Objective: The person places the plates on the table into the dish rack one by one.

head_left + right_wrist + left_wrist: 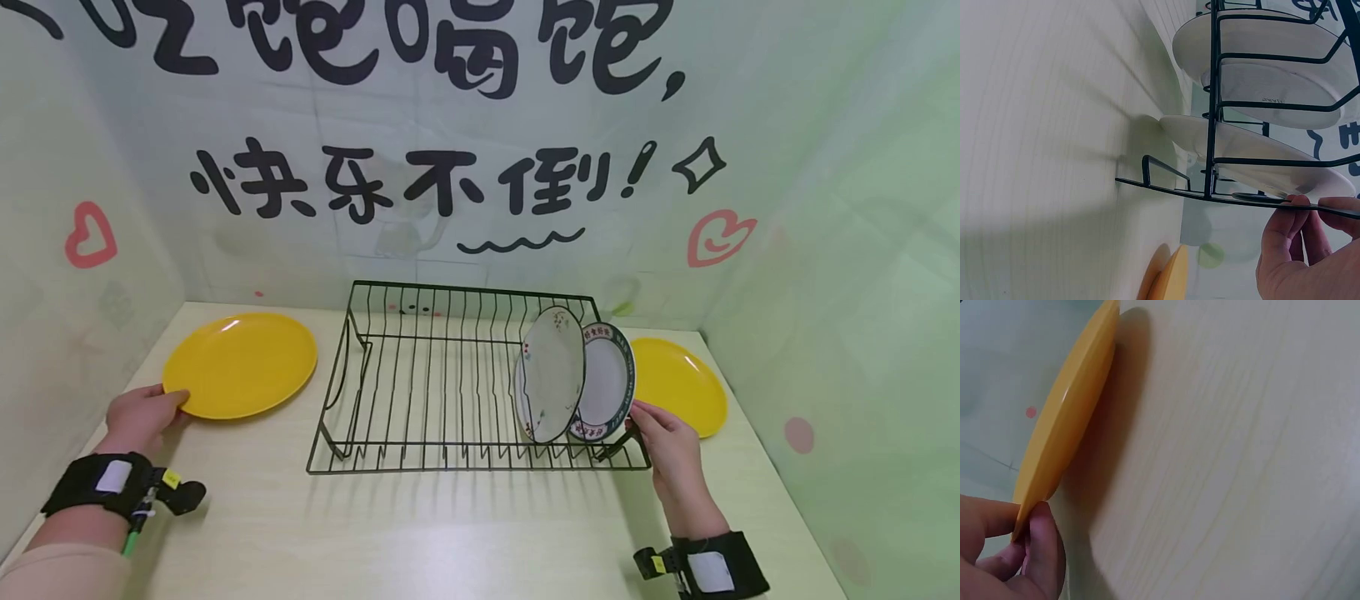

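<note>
My left hand point(142, 412) pinches the near-left rim of a yellow plate point(243, 367), thumb on top. In the left wrist view, the plate point(1069, 406) tilts above the table and casts a shadow. My right hand point(671, 450) grips the right side wire of a black wire dish rack point(427, 444), close to a plate's rim. Inside the rack's right part lean a white floral plate point(552, 375) and a white plate with a dark patterned rim point(606, 375). A pale edge shows behind the floral plate. The right wrist view shows the fingers point(1285, 234) at the wire.
Another yellow plate point(682, 387) lies right of the rack, partly hidden by the patterned plate and my right hand. A pale wood-grain table point(450, 533) carries everything. Printed cloth walls point(450, 267) with black characters enclose the back and both sides.
</note>
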### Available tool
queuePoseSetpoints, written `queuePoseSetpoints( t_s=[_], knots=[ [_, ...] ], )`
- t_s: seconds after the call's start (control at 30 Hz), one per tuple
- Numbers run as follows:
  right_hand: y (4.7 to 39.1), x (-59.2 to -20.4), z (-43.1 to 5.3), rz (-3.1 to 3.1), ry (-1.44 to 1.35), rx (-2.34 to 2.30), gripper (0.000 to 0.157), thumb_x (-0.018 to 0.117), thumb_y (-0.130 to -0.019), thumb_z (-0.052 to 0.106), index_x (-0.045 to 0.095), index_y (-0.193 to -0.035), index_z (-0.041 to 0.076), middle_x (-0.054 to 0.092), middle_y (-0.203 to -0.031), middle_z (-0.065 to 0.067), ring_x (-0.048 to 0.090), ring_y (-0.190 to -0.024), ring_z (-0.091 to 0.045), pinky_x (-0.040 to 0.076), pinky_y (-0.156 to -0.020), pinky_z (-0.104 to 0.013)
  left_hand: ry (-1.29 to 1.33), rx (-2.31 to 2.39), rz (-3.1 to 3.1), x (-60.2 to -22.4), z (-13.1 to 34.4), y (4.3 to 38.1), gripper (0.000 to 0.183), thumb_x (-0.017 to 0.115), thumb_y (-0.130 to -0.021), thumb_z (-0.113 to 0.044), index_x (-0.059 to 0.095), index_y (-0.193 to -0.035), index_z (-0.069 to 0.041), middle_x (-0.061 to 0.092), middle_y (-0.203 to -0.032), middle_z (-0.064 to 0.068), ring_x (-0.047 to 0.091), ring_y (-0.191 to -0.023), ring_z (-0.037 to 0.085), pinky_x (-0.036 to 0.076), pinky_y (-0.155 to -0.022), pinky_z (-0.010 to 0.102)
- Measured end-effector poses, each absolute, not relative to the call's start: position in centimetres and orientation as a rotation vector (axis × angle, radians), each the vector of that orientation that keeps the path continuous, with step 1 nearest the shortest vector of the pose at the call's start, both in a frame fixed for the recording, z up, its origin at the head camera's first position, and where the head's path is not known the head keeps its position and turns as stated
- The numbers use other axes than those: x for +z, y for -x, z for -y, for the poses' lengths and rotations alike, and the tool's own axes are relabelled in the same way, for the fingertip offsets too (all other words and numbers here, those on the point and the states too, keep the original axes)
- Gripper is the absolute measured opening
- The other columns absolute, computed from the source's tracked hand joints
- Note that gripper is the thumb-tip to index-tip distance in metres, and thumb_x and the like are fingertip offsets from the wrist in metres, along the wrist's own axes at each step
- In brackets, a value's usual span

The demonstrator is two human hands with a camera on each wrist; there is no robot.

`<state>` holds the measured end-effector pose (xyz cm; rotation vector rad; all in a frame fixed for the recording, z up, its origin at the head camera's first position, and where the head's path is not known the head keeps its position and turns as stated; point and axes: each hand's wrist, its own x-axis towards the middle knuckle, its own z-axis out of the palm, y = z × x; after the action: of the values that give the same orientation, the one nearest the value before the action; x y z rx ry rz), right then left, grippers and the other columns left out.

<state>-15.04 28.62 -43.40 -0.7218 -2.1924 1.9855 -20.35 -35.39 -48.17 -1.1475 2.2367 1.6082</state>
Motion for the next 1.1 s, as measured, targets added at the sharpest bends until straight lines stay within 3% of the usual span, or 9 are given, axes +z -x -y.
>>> queuePoseSetpoints(
  t_s=[0.13,0.37,0.63,0.87,1.1],
  knots=[
    [15.0,-43.4,-28.7,2.188,0.724,1.985,0.042,0.067,-0.087,0.031,0.064,-0.119,0.004,0.066,-0.083,0.016,0.063,-0.084,-0.003,0.048,-0.079,-0.008,1.174,1.679,-2.152,-48.0,35.5,20.3,0.065,0.051,-0.097,-0.020,0.019,-0.150,-0.003,0.042,-0.120,0.017,0.052,-0.085,0.022,0.050,-0.056,0.018],
    [15.0,-43.6,-28.7,2.166,0.709,2.001,0.031,0.068,-0.087,0.029,0.070,-0.111,0.009,0.066,-0.083,0.015,0.063,-0.083,-0.003,0.049,-0.079,-0.010,1.193,1.778,-2.123,-47.5,35.2,19.7,0.063,0.048,-0.097,-0.016,0.018,-0.150,-0.004,0.040,-0.118,0.016,0.051,-0.077,0.016,0.052,-0.062,0.018],
    [15.0,-43.6,-28.7,2.174,0.731,1.990,0.038,0.068,-0.087,0.031,0.067,-0.116,0.007,0.066,-0.084,0.015,0.063,-0.084,-0.004,0.048,-0.079,-0.009,1.302,2.024,-1.969,-47.0,35.1,18.8,0.063,0.052,-0.095,-0.020,0.023,-0.151,-0.014,0.041,-0.103,-0.001,0.051,-0.077,0.010,0.052,-0.064,0.015],
    [15.1,-43.5,-28.7,2.150,0.712,2.028,0.032,0.068,-0.087,0.031,0.070,-0.112,0.011,0.066,-0.085,0.015,0.063,-0.085,-0.004,0.048,-0.082,-0.010,1.256,2.125,-1.914,-46.9,35.5,17.9,0.064,0.054,-0.094,-0.020,0.025,-0.150,-0.013,0.042,-0.100,-0.002,0.052,-0.072,0.009,0.052,-0.063,0.016],
    [15.4,-43.6,-28.7,2.158,0.714,2.024,0.036,0.067,-0.087,0.032,0.068,-0.115,0.009,0.066,-0.086,0.016,0.063,-0.085,-0.004,0.048,-0.081,-0.009,1.231,2.076,-1.951,-46.1,35.1,17.1,0.064,0.054,-0.095,-0.024,0.024,-0.151,-0.015,0.041,-0.101,-0.002,0.051,-0.077,0.010,0.052,-0.067,0.015]
  ],
)
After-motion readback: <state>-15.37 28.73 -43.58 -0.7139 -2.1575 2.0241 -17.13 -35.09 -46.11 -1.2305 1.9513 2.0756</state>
